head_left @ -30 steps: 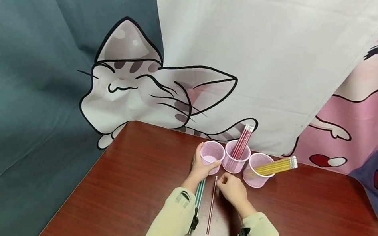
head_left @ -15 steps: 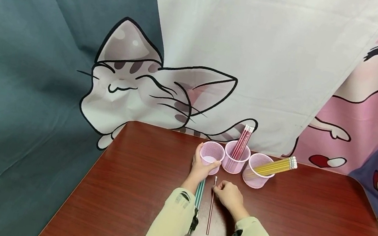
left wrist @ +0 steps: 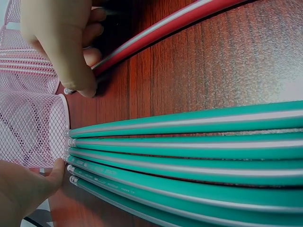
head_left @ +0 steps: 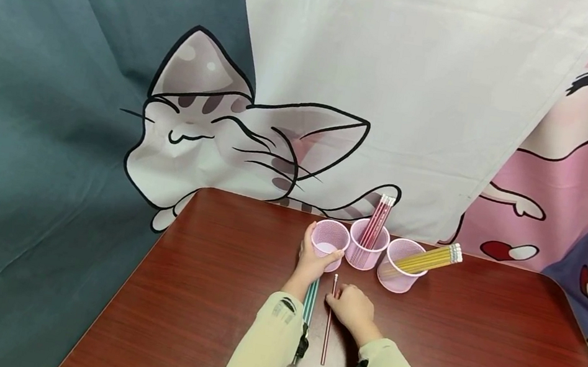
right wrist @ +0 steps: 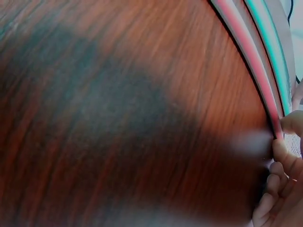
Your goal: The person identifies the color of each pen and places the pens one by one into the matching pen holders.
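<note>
My left hand (head_left: 312,264) grips the leftmost pink mesh pencil cup (head_left: 331,231), thumb at the near rim and fingers round its left side. No pencils show in that cup. Between the thumb and forefinger of my right hand (head_left: 355,310) is the eraser end of a red pencil (head_left: 325,341), pinched while its shaft lies along the table. In the left wrist view, the thumb and finger meet over the pencil just below its ferrule. Several green pencils (left wrist: 189,142) lie side by side next to it, partly hidden under my left forearm in the head view.
The middle pink cup (head_left: 356,256) holds several red pencils (head_left: 377,220). To its right, another pink cup (head_left: 395,282) has yellow pencils (head_left: 430,259) leaning out to the right. Behind the brown table (head_left: 214,272) hangs a cartoon-printed cloth (head_left: 424,101).
My right hand has come towards me and left, from beside the red pencil's eraser end onto the pencil. The left hand stays on its cup.
</note>
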Demonstrator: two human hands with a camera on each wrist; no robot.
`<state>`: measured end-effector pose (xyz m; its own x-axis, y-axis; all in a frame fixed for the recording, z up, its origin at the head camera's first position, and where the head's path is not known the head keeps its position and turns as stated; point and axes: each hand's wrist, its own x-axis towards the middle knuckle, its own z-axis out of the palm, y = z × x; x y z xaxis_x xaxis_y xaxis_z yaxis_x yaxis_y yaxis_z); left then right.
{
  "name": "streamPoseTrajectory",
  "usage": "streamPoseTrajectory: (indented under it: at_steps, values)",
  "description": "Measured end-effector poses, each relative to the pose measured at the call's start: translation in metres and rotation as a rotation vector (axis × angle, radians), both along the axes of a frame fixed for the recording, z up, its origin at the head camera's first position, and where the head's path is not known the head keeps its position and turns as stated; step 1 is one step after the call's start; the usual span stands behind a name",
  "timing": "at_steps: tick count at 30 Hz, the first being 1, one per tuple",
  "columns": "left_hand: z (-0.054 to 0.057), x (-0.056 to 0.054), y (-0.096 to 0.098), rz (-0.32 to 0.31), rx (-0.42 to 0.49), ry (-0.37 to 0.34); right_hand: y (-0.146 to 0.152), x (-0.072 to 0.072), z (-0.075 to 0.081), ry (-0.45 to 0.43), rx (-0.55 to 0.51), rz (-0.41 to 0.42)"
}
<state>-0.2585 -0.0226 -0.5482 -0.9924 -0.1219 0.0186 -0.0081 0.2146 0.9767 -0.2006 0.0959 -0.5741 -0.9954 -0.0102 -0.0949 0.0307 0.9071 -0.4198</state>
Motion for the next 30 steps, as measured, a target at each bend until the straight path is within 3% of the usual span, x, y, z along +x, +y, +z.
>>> streamPoseTrajectory:
  at_steps: [16, 25, 30]
  values:
    - [0.0004, 0.0007, 0.0001, -0.005, 0.009, -0.01, -0.0043, 0.0026, -0.0009, 0.076, 0.064, 0.025]
    - [-0.0012, 0.0002, 0.0002, -0.001, 0.009, -0.002, -0.002, 0.0065, 0.0008, 0.088, 0.051, 0.031]
    - [-0.0016, 0.0001, 0.0004, 0.002, 0.008, -0.003, 0.0017, 0.0086, 0.0066, 0.102, 0.005, -0.015]
